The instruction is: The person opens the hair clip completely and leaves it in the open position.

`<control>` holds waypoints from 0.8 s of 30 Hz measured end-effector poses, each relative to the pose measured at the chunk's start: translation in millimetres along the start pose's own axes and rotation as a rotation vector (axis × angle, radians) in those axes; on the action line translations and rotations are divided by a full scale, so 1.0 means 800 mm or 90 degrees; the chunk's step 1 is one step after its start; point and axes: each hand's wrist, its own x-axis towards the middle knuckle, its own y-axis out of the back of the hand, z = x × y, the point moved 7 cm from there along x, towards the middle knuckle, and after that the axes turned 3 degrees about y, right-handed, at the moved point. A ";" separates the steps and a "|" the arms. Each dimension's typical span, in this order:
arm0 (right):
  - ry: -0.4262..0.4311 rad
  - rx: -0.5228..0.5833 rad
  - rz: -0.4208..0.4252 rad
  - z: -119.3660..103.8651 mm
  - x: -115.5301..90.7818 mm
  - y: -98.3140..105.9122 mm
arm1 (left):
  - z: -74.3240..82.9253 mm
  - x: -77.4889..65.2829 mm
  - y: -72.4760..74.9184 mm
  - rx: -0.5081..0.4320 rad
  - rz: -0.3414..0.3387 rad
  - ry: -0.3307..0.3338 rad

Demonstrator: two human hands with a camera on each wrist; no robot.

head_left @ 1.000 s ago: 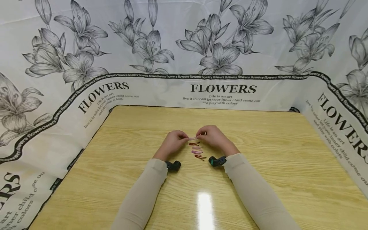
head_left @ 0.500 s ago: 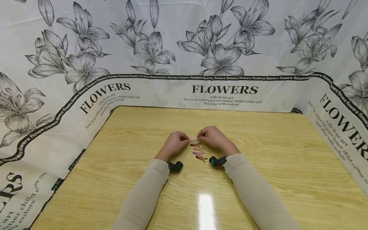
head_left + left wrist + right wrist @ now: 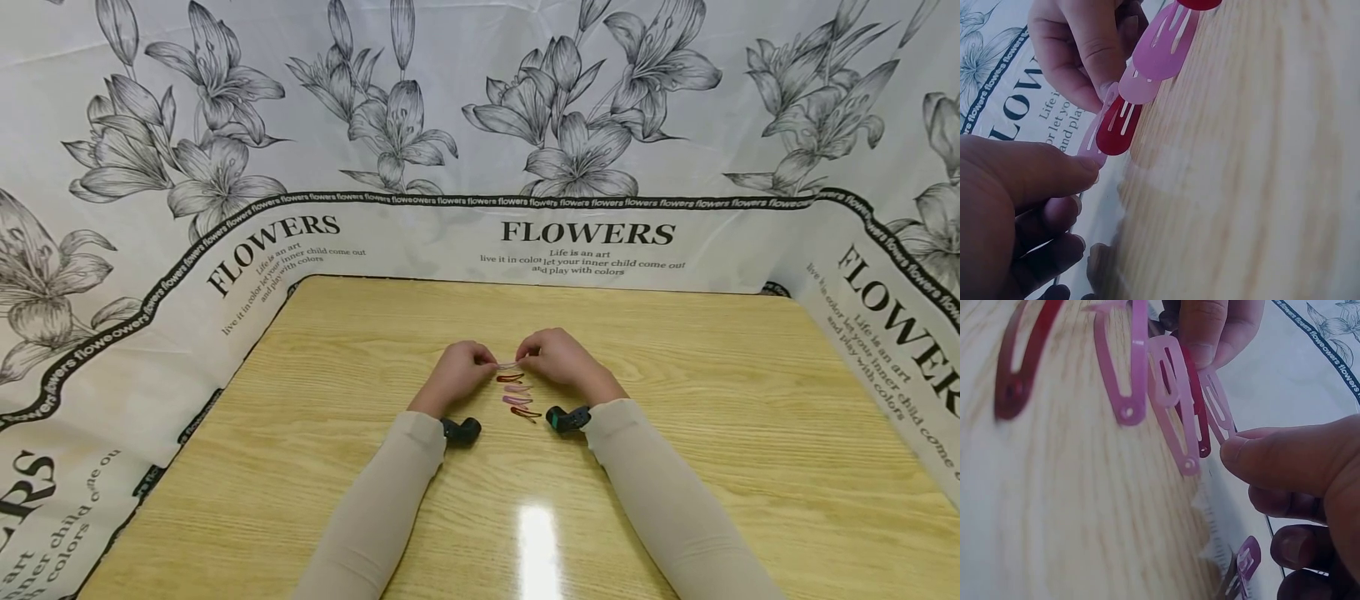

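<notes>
My left hand (image 3: pixel 461 369) pinches the left end of a light pink snap hair clip (image 3: pixel 1093 140) between thumb and finger. At its other end, the thumb and finger of my right hand (image 3: pixel 558 357) grip the same clip. Just below it on the table is a column of clips: a red clip (image 3: pixel 510 379), a pale pink clip (image 3: pixel 517 389), a purple clip (image 3: pixel 516 400) and another red clip (image 3: pixel 524 412). By the curled lower fingers of my right hand, the right wrist view has one more purple clip (image 3: pixel 1249 557); whether they hold it I cannot tell.
A wooden table (image 3: pixel 675 467) spreads around the hands. White cloth (image 3: pixel 420 237) with flower drawings and lettering borders its back and sides. Each wrist wears a black camera, the left camera (image 3: pixel 462 431) and the right camera (image 3: pixel 566 419) both near the clip column.
Both hands keep their grip on the light pink clip and stay almost in place. My left wrist has edged slightly to the right. The clips in the column lie as before.
</notes>
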 end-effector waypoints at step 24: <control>0.030 -0.036 -0.010 0.002 0.004 -0.004 | 0.003 0.004 -0.001 0.031 -0.002 0.012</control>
